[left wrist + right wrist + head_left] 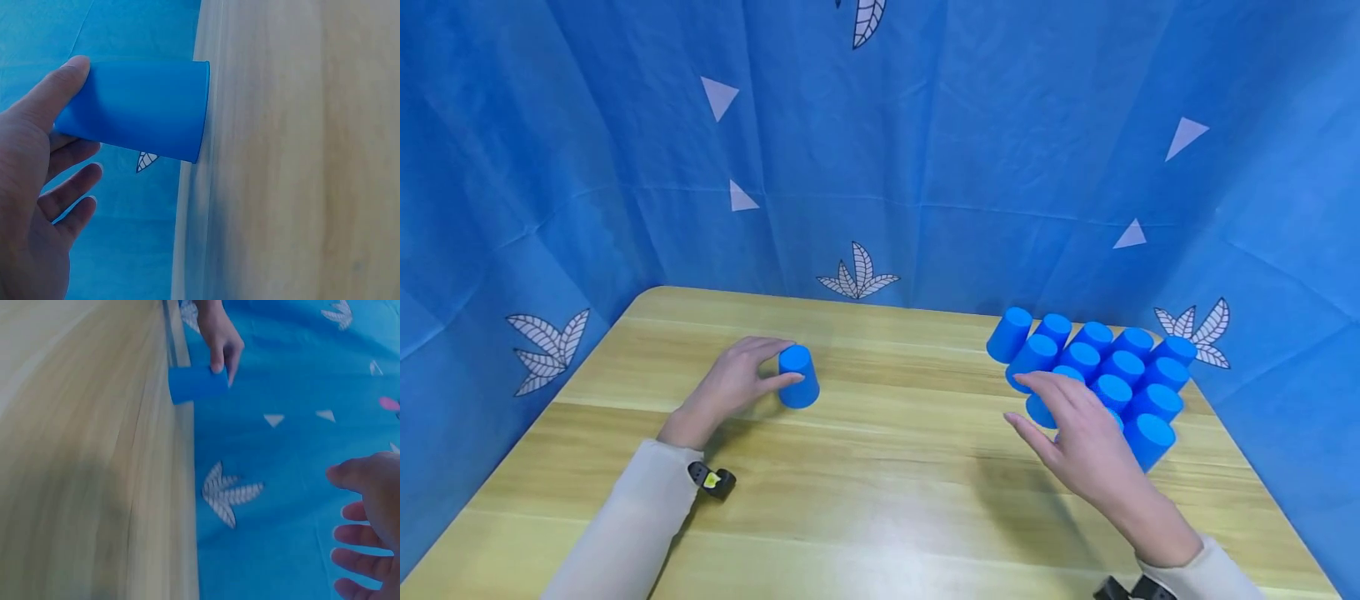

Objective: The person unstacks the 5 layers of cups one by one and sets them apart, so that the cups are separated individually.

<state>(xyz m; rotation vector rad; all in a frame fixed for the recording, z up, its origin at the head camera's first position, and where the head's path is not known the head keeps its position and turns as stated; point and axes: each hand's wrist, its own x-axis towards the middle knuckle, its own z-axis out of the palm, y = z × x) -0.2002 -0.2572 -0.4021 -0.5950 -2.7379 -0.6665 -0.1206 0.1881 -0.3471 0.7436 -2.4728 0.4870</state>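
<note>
A blue cup (800, 379) stands upside down at the left middle of the table, its wide rim downward. My left hand (730, 383) pinches it near its top between thumb and fingers. In the left wrist view, the thumb lies across one side of the cup (137, 109) and the lower fingers are off it. To the right, my right hand (1090, 442) is held above the table beside a cluster of upside-down blue cups (1150, 442), covering some of them in the head view. Its thumb and fingers are spread apart with nothing between them (375, 525).
The wooden table (880, 467) has a blue curtain (880, 150) with leaf and triangle prints behind it and along its sides. Several blue cups stand close together in rows near the table's right edge. Dark wrist devices (713, 481) sit at both sleeves.
</note>
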